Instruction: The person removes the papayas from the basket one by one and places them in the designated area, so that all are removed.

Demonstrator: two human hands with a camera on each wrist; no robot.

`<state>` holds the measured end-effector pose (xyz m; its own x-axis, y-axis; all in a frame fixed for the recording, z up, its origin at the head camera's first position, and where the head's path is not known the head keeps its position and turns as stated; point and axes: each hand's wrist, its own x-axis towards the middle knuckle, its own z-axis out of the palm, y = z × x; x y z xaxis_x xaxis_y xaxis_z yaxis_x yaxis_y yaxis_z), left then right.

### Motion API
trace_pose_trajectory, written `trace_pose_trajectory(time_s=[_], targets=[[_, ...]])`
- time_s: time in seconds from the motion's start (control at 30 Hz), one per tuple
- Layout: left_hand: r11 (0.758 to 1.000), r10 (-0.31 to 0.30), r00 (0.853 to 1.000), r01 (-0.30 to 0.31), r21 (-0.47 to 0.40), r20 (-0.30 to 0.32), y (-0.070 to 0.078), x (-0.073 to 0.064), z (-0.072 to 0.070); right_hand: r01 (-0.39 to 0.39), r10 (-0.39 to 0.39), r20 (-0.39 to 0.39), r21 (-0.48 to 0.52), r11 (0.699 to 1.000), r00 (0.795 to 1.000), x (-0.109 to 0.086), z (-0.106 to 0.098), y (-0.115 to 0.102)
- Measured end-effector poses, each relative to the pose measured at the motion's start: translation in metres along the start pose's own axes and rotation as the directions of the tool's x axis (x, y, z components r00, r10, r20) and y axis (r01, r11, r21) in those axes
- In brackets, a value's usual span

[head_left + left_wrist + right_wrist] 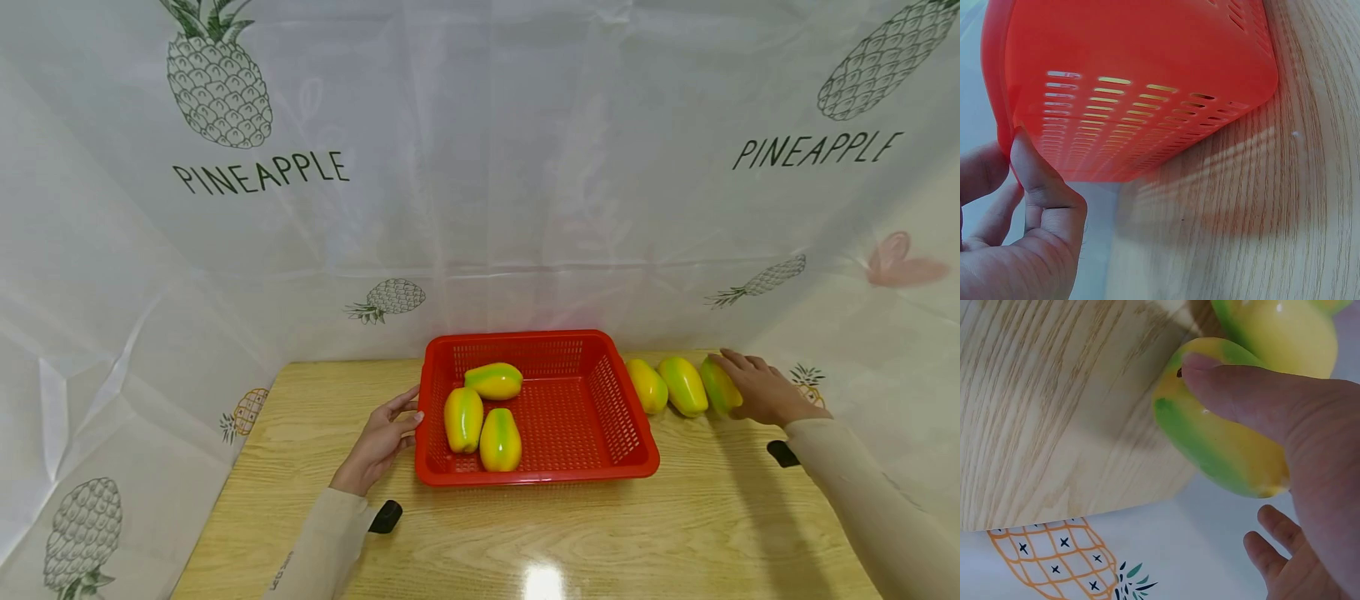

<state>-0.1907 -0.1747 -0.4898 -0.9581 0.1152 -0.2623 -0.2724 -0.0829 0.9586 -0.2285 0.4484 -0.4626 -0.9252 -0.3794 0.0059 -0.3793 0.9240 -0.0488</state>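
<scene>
A red plastic basket (592, 417) with slotted walls sits on the table, three yellow-green papayas lying in its left half, one of them a papaya (500, 440) near the front. My left hand (382, 437) pinches the basket's left rim, thumb on the outside in the left wrist view. To the right of the basket, my right hand (765, 393) grips the outermost papaya (720, 387) of a row of three. Its thumb lies across that papaya (1222, 450) in the right wrist view, with other fingers partly hidden behind. Beside it are the middle papaya (683, 387) and another papaya (647, 387) against the basket wall.
The wooden table (480, 542) ends at the back against a white curtain (525, 208) printed with pineapples, which also hangs along both sides. Black wrist straps show below each hand.
</scene>
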Motion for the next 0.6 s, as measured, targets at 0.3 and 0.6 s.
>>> trace_pose_trajectory(time_s=[0.3, 0.6], targets=[[1.0, 0.0, 1.0, 0.0, 0.006, -0.001, 0.0, 0.0, 0.0, -0.032, 0.032, 0.052, 0.005, 0.999, 0.998, 0.002, 0.008, 0.008], [1.0, -0.007, 1.0, 0.007, 0.007, 0.0, 0.001, -0.001, -0.001, -0.056, 0.053, 0.088, 0.039, 0.998, 0.995, 0.001, 0.013, 0.011]])
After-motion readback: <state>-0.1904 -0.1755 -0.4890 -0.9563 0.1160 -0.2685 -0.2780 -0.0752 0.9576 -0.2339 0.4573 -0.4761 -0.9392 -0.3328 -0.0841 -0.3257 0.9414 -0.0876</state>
